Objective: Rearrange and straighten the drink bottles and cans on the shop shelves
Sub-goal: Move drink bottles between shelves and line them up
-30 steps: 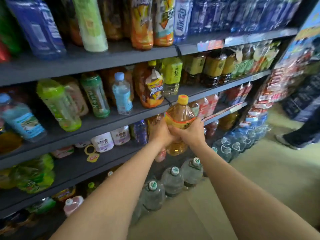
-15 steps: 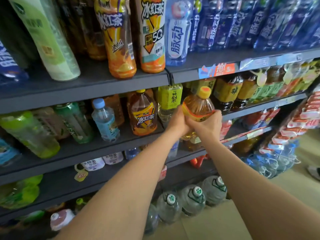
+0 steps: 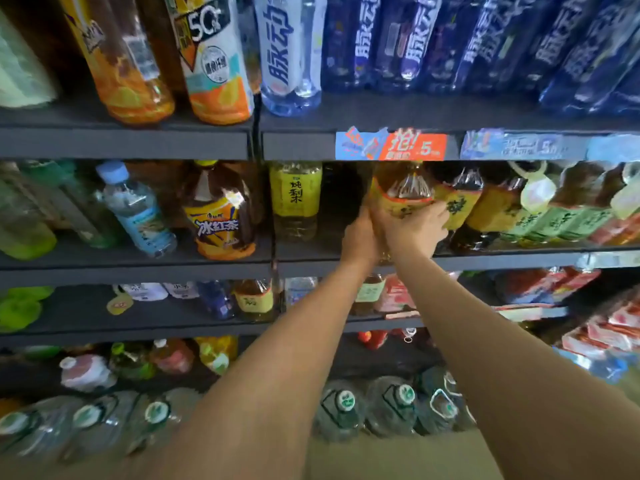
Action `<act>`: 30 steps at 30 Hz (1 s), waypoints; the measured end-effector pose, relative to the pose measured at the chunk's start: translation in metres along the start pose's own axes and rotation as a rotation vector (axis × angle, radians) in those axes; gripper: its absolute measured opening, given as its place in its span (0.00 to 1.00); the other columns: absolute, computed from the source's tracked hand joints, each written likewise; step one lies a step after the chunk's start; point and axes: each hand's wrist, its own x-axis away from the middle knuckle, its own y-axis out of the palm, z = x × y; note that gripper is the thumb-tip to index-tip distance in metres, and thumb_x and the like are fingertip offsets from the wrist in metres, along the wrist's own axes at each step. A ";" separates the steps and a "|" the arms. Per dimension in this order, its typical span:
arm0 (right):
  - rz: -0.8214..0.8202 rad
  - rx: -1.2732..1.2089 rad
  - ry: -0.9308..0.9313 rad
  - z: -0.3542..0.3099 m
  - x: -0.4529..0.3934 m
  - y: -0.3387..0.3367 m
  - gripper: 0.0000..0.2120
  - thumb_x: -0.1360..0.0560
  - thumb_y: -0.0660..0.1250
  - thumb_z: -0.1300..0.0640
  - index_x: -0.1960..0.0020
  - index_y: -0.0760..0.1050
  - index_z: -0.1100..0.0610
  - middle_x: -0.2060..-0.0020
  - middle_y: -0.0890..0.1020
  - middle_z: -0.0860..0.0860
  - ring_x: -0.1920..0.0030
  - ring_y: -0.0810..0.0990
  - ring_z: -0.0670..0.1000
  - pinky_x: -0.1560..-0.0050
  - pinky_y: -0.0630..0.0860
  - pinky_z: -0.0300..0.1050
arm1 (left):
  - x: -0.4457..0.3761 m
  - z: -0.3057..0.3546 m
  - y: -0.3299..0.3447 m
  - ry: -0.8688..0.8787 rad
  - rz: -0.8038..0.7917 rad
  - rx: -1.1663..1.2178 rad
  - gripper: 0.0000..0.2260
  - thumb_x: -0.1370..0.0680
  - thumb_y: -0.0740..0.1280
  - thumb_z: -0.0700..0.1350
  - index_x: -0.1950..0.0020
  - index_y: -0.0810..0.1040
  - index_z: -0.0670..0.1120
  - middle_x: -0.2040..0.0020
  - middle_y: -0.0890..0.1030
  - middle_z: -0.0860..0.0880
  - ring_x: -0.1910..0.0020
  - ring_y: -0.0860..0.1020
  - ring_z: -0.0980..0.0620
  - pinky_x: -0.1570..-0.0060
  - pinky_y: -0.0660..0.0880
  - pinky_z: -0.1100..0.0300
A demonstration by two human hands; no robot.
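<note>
**Both hands on a tea bottle at the second shelf**

Head view: My left hand [image 3: 360,237] and my right hand [image 3: 414,230] are pressed together around 1 amber tea bottle [image 3: 403,190] with a yellow label. My fingers [image 3: 434,211] wrap its label band from the right, and my left palm covers its left side, so both hands are closed on it. The bottle stands about upright at the front of the second shelf [image 3: 450,261], its top hidden behind the red price tag [image 3: 412,147] on the shelf edge above. Its base is hidden behind my hands, so I cannot tell if it rests on the shelf.

Just to its right, touching or nearly so, is a row of dark tea bottles [image 3: 464,206] with yellow labels. To its left is a dark gap, then a pear drink bottle [image 3: 295,199] with a yellow label. Further left, past the shelf divider, stand an iced tea bottle [image 3: 221,220] and a tilted water bottle [image 3: 136,209]. Blue bottles [image 3: 433,43] line the top shelf. Big water jugs [image 3: 391,403] sit at floor level under my arms.
</note>
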 end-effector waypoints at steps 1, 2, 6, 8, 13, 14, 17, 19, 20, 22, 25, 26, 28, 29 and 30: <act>-0.034 0.004 -0.019 0.002 -0.004 -0.003 0.41 0.33 0.74 0.47 0.31 0.56 0.63 0.32 0.62 0.57 0.31 0.61 0.59 0.34 0.61 0.50 | 0.000 -0.001 0.004 0.044 0.013 -0.119 0.22 0.20 0.60 0.50 0.27 0.63 0.50 0.38 0.76 0.39 0.38 0.74 0.41 0.39 0.70 0.50; -0.057 -0.011 -0.031 0.007 -0.005 -0.005 0.40 0.32 0.74 0.48 0.31 0.57 0.63 0.32 0.62 0.58 0.32 0.62 0.60 0.34 0.61 0.50 | 0.001 -0.001 0.003 0.080 0.019 -0.213 0.25 0.21 0.62 0.47 0.25 0.58 0.49 0.37 0.75 0.39 0.38 0.73 0.40 0.39 0.71 0.51; -0.190 -0.115 0.060 0.044 -0.003 -0.002 0.30 0.29 0.71 0.50 0.36 0.62 0.64 0.36 0.66 0.60 0.37 0.69 0.60 0.39 0.68 0.52 | -0.010 -0.009 -0.006 0.057 -0.066 -0.441 0.34 0.25 0.68 0.47 0.24 0.54 0.50 0.35 0.74 0.40 0.37 0.73 0.40 0.39 0.71 0.50; -0.274 -0.176 0.197 0.055 -0.006 0.006 0.27 0.27 0.69 0.48 0.36 0.65 0.64 0.37 0.71 0.60 0.39 0.72 0.60 0.40 0.71 0.53 | -0.014 -0.020 -0.005 -0.006 -0.091 -0.523 0.29 0.25 0.68 0.46 0.26 0.62 0.48 0.36 0.76 0.41 0.38 0.74 0.41 0.40 0.72 0.50; -0.312 -0.184 0.195 0.059 -0.020 0.018 0.24 0.27 0.67 0.46 0.42 0.74 0.65 0.41 0.76 0.58 0.46 0.77 0.59 0.55 0.68 0.45 | -0.023 -0.025 0.003 -0.160 -0.053 -0.360 0.26 0.24 0.63 0.41 0.26 0.60 0.51 0.34 0.74 0.43 0.38 0.74 0.42 0.39 0.73 0.50; -0.322 -0.183 0.178 0.060 -0.021 0.018 0.24 0.26 0.66 0.45 0.42 0.74 0.65 0.39 0.75 0.57 0.47 0.76 0.58 0.55 0.65 0.43 | -0.023 -0.025 0.005 -0.176 -0.076 -0.344 0.26 0.24 0.63 0.41 0.27 0.60 0.51 0.34 0.73 0.43 0.38 0.74 0.42 0.38 0.73 0.48; -0.343 -0.165 0.194 0.058 -0.016 0.011 0.22 0.25 0.66 0.49 0.39 0.73 0.64 0.37 0.73 0.56 0.44 0.72 0.56 0.45 0.68 0.45 | -0.013 -0.022 0.009 -0.179 -0.112 -0.462 0.22 0.23 0.63 0.42 0.30 0.64 0.45 0.36 0.73 0.41 0.38 0.73 0.42 0.38 0.71 0.50; -0.423 -0.133 0.254 0.051 -0.005 0.010 0.18 0.25 0.66 0.53 0.40 0.72 0.63 0.41 0.76 0.58 0.42 0.75 0.59 0.39 0.72 0.50 | 0.002 -0.018 -0.001 -0.129 -0.006 -0.574 0.20 0.23 0.62 0.41 0.31 0.66 0.43 0.37 0.74 0.41 0.38 0.73 0.42 0.40 0.70 0.52; -0.481 -0.132 0.279 0.041 0.006 0.009 0.14 0.25 0.65 0.55 0.43 0.74 0.62 0.45 0.78 0.59 0.44 0.77 0.60 0.40 0.74 0.53 | 0.013 -0.015 -0.013 -0.078 0.064 -0.626 0.19 0.23 0.61 0.40 0.32 0.68 0.43 0.37 0.75 0.42 0.38 0.73 0.42 0.40 0.70 0.53; -0.571 -0.119 0.199 0.014 0.030 0.007 0.07 0.25 0.64 0.57 0.55 0.76 0.61 0.51 0.81 0.59 0.49 0.80 0.60 0.44 0.77 0.54 | 0.042 -0.005 -0.044 0.101 0.186 -0.686 0.16 0.24 0.59 0.39 0.36 0.72 0.44 0.41 0.79 0.43 0.41 0.76 0.43 0.42 0.72 0.51; -0.641 -0.081 -0.200 -0.039 0.072 0.004 0.10 0.25 0.64 0.56 0.52 0.79 0.61 0.53 0.82 0.56 0.50 0.79 0.55 0.49 0.74 0.43 | 0.085 0.017 -0.099 0.353 0.368 -0.716 0.17 0.26 0.55 0.43 0.41 0.75 0.41 0.45 0.79 0.42 0.49 0.78 0.40 0.51 0.73 0.49; -0.653 -0.101 -0.352 -0.059 0.089 0.000 0.10 0.24 0.63 0.56 0.50 0.79 0.62 0.54 0.82 0.55 0.51 0.79 0.54 0.52 0.72 0.42 | 0.097 0.027 -0.118 0.413 0.429 -0.750 0.17 0.26 0.54 0.44 0.43 0.75 0.40 0.46 0.79 0.41 0.50 0.78 0.40 0.54 0.72 0.51; -0.674 -0.149 -0.627 -0.100 0.122 -0.004 0.10 0.23 0.62 0.56 0.51 0.78 0.62 0.57 0.82 0.56 0.54 0.79 0.53 0.54 0.70 0.43 | 0.118 0.053 -0.161 0.484 0.536 -0.818 0.17 0.25 0.53 0.46 0.46 0.75 0.39 0.49 0.78 0.40 0.53 0.77 0.40 0.57 0.67 0.54; -0.674 -0.156 -0.725 -0.121 0.137 -0.006 0.10 0.23 0.62 0.56 0.52 0.78 0.62 0.58 0.82 0.56 0.55 0.79 0.53 0.56 0.70 0.43 | 0.127 0.066 -0.183 0.497 0.593 -0.838 0.16 0.25 0.54 0.46 0.46 0.74 0.38 0.50 0.77 0.40 0.54 0.76 0.40 0.58 0.66 0.54; -0.663 -0.165 -0.799 -0.142 0.152 -0.006 0.09 0.23 0.62 0.56 0.52 0.78 0.62 0.58 0.83 0.56 0.56 0.79 0.54 0.57 0.69 0.44 | 0.134 0.079 -0.205 0.506 0.650 -0.858 0.15 0.25 0.56 0.45 0.46 0.74 0.38 0.50 0.77 0.39 0.54 0.76 0.39 0.57 0.67 0.53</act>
